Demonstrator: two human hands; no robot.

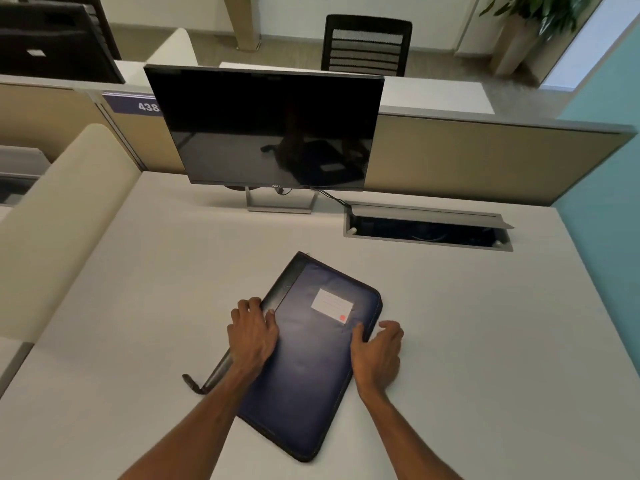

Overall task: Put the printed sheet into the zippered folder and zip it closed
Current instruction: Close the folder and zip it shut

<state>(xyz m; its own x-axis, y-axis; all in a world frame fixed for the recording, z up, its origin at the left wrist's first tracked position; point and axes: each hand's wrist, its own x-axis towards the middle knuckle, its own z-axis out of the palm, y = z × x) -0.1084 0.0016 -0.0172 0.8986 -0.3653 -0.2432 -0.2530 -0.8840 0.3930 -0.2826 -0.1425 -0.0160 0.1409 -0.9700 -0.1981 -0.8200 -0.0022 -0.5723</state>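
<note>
Lying askew on the counter (pixel 485 341), the zippered folder (pixel 311 368) is folded flat but not zipped: grey lining shows along its left side, and the zip pull (pixel 189 381) trails loose off its near-left corner. No printed sheet is in sight, so it is probably inside already, which would leave only the zipping. The left hand (pixel 254 336) grasps the open left side, fingers (pixel 247 304) curled over it, thumb on the cover. The right hand (pixel 377 351) lays its thumb on the cover with its fingers curled just beside the right side; whether they grip I cannot tell. Counter surface shows to both sides, room enough to run the zip round. Farther back, the monitor (pixel 270 129) and an open cable hatch (pixel 427 226) sit along the far edge, well apart from the folder
</note>
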